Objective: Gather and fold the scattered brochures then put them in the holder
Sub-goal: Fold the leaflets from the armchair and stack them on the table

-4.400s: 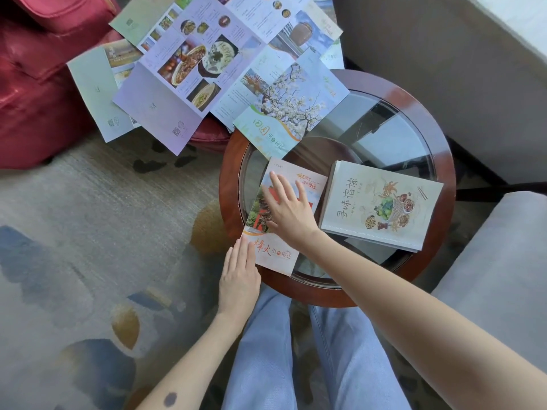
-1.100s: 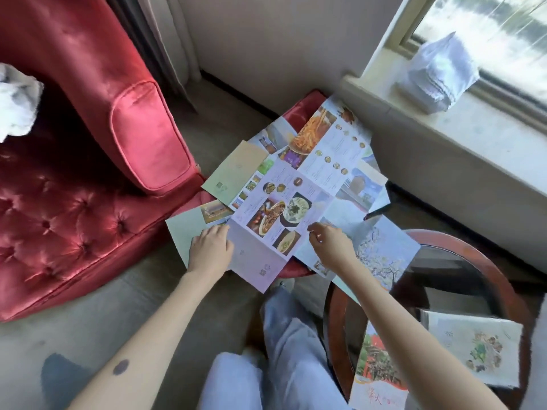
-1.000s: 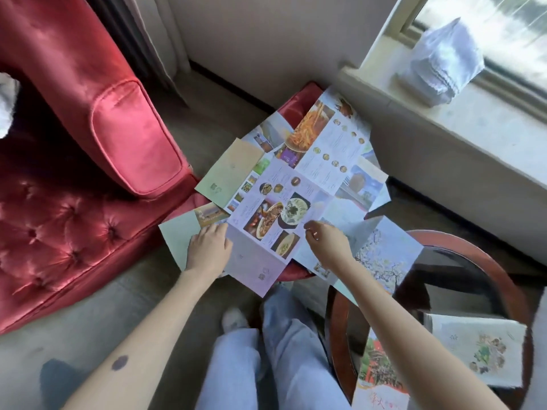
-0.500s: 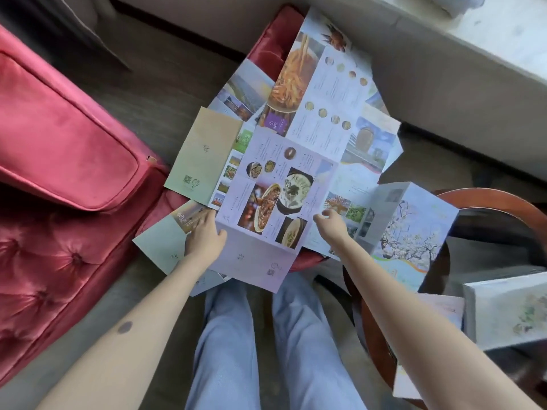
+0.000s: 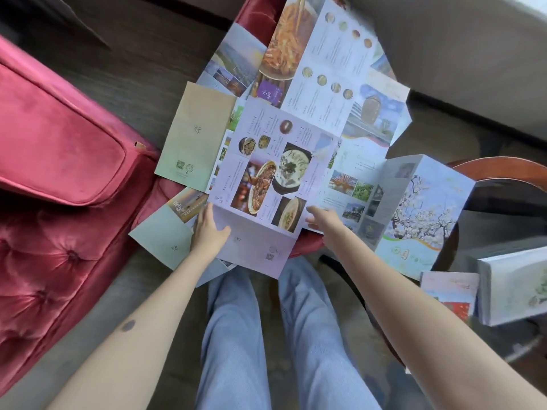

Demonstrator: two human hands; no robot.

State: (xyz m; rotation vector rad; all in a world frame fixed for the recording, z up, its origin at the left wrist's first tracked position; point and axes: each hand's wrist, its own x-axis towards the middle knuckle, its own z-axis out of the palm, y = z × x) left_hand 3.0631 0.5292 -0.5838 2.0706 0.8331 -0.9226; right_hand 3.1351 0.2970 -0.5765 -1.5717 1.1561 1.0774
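Several unfolded brochures overlap on a red footstool [image 5: 260, 16]. On top lies a lilac food brochure [image 5: 266, 161]. My left hand [image 5: 208, 232] holds its left edge, thumb on the lower panel. My right hand [image 5: 322, 220] pinches its right edge. Beneath it are a tan-green brochure [image 5: 195, 137], a pale green brochure [image 5: 165, 235], a noodle menu brochure [image 5: 319, 54] and a blossom-tree brochure [image 5: 414, 208] reaching onto the round table [image 5: 488, 167]. A folded red brochure [image 5: 447, 291] lies on the table beside a thick white booklet-like block [image 5: 512, 288].
A red tufted armchair [image 5: 59, 143] fills the left side. My legs in light jeans [image 5: 236, 335] are under the brochures' near edge. A pale wall and ledge [image 5: 473, 69] close off the top right. Carpet shows between chair and legs.
My hands left the folded red brochure on the table and took the lilac brochure's two edges. Over the last second the view dropped closer; the hands stayed at those edges.
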